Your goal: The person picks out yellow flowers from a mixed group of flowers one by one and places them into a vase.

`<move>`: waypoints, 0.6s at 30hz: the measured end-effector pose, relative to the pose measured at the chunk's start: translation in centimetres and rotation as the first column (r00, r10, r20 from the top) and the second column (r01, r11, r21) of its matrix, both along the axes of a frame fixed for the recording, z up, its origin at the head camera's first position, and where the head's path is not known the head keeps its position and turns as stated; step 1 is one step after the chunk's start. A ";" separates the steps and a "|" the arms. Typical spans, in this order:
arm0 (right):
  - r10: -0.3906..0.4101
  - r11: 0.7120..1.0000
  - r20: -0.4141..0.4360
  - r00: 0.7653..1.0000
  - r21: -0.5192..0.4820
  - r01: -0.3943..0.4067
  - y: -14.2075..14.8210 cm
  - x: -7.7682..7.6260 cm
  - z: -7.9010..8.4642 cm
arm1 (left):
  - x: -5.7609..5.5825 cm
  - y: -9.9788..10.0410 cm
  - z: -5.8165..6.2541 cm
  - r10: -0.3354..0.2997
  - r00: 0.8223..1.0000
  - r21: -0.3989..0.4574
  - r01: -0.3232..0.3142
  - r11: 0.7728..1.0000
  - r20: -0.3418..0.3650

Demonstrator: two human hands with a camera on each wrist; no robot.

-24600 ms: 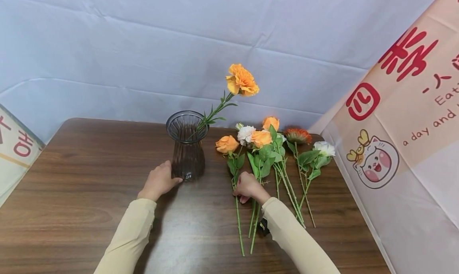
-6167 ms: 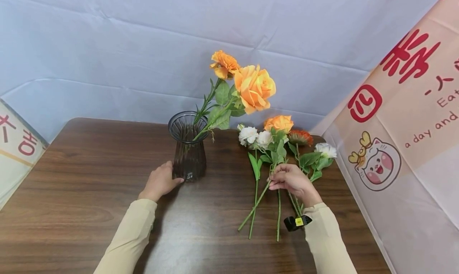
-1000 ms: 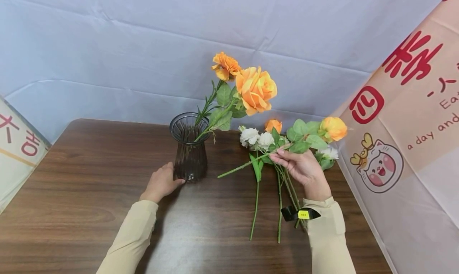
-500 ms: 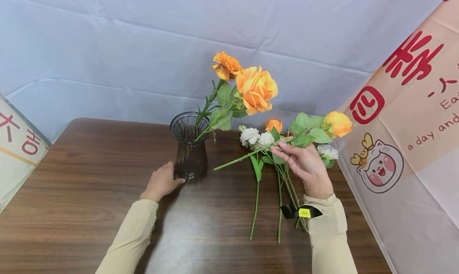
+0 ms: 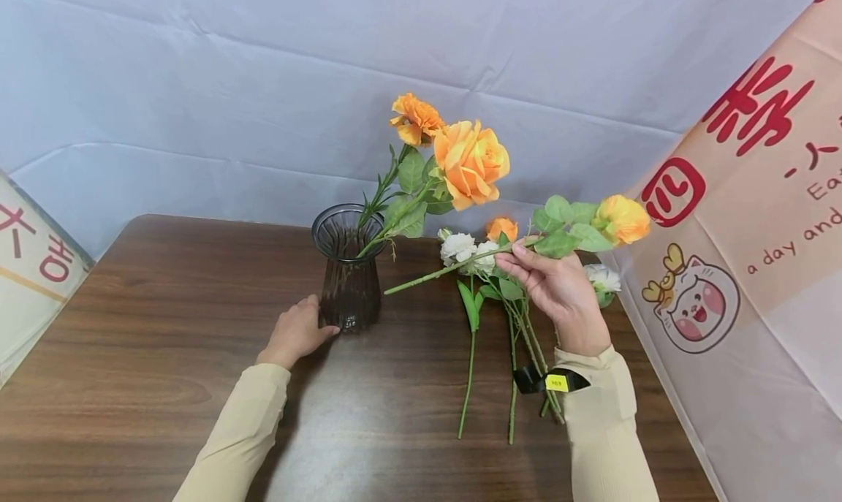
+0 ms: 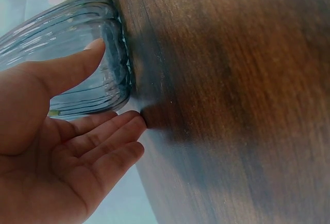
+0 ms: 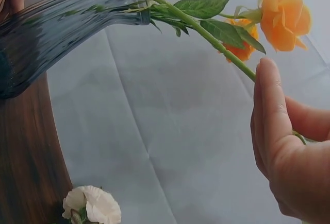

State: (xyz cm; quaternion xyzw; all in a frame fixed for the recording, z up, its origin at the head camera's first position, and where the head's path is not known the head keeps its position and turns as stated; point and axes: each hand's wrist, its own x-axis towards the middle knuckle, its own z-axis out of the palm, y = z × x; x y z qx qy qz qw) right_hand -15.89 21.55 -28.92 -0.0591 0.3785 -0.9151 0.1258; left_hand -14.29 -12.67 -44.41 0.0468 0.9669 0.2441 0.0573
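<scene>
My left hand [image 5: 299, 334] rests at the foot of a dark ribbed glass vase [image 5: 351, 297], thumb along its front and fingers at its left side. In the left wrist view those fingers [image 6: 111, 136] look loosely extended. An orange carnation [image 5: 417, 120] and a large orange rose [image 5: 471, 164] lean rightward out of the vase. Between thumb and fingertips my right hand [image 5: 555, 290] pinches the stem of a yellow-orange rose [image 5: 623, 219]. That rose is held nearly level above the table, its head to the right and its cut end toward the vase, apart from it.
On the wooden table [image 5: 164, 356], under and beside my right hand, lie several stems with white flowers [image 5: 457, 248], a smaller orange rose [image 5: 502, 229] and another white bloom [image 5: 601, 277]. A pale cloth backdrop [image 5: 230, 85] stands behind, and a printed panel [image 5: 743, 232] at the right.
Since 6.2 s ago, the right hand has lifted the yellow-orange rose from the pile and turned it sideways. Over the last second it rises, its stem end moving left and up. The left hand stays put.
</scene>
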 end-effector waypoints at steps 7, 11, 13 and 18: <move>-0.031 0.999 0.002 1.000 -0.024 0.031 -0.5 -0.1 0.6 | -0.1 0.0 -0.1 0.002 1.000 0.000 -0.002 1.000 0.001; -0.036 0.998 -0.006 0.999 -0.044 0.036 -0.9 -0.4 0.9 | -0.1 0.0 -0.1 0.006 1.000 0.007 -0.006 1.000 -0.006; -0.035 0.998 -0.016 0.999 -0.050 0.034 -1.2 -0.5 1.1 | -0.1 0.0 0.0 0.008 1.000 0.007 -0.007 1.000 -0.005; -0.015 0.998 -0.042 0.999 -0.064 0.012 -1.9 -0.8 1.6 | 0.0 0.0 0.0 0.007 1.000 0.003 -0.007 1.000 0.003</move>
